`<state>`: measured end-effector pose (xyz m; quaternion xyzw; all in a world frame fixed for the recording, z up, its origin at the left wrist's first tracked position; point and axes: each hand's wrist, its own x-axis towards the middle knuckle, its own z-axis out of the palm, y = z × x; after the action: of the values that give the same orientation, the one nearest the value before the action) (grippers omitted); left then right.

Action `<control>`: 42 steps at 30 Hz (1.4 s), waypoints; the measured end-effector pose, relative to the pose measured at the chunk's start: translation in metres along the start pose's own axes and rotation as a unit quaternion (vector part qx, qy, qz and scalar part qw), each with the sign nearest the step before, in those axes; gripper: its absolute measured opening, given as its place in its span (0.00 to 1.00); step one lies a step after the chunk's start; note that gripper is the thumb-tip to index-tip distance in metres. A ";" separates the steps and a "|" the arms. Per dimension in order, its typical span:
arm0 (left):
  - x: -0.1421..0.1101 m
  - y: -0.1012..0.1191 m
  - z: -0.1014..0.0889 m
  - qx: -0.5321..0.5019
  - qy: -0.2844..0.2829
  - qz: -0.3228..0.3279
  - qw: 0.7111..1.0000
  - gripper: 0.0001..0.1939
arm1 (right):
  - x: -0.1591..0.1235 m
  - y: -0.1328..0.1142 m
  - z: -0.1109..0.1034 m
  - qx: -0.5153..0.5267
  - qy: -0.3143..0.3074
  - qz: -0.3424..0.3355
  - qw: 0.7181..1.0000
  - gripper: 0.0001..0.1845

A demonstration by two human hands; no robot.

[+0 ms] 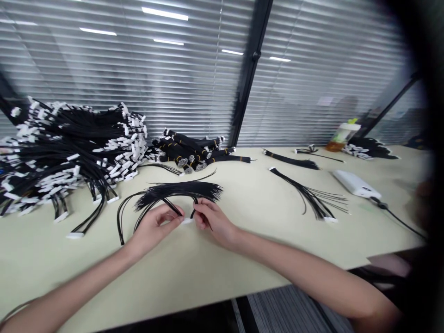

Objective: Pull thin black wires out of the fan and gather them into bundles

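Observation:
Between my hands is a white connector [188,221] with black wires running up from it. My left hand [157,226] is closed, thumb and fingers pinching the black wires at the connector's left end. My right hand [213,222] pinches black wires on the connector's right side. Just beyond my hands lies a loose bundle of cut black wires [180,192]. Some wires of the held harness loop out to the left, past my left hand. The exact fingertip contact is too small to make out.
A large heap of black harnesses with white connectors [72,152] fills the left. Tied wire bundles [194,148] lie at the back. To the right are a part-wired harness [308,194], a white power bank [356,184] with a cable, and a bottle [342,136] of amber liquid.

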<state>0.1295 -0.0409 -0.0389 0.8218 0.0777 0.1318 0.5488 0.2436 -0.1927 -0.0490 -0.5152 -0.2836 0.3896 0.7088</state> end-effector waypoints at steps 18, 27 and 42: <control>0.002 0.003 0.003 -0.276 0.112 0.009 0.954 0.21 | -0.002 -0.001 0.003 -0.084 -0.010 0.015 0.996 0.08; 0.007 -0.002 -0.002 -0.286 0.194 0.035 0.938 0.17 | -0.003 -0.002 0.001 -0.128 -0.010 0.019 0.992 0.07; 0.009 -0.004 -0.012 -0.319 0.229 -0.012 0.920 0.14 | -0.005 0.001 -0.001 -0.224 0.022 -0.032 0.974 0.06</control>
<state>0.1348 -0.0262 -0.0368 0.5497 0.1647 0.3274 0.7507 0.2416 -0.1970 -0.0505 -0.6595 -0.3647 0.2820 0.5937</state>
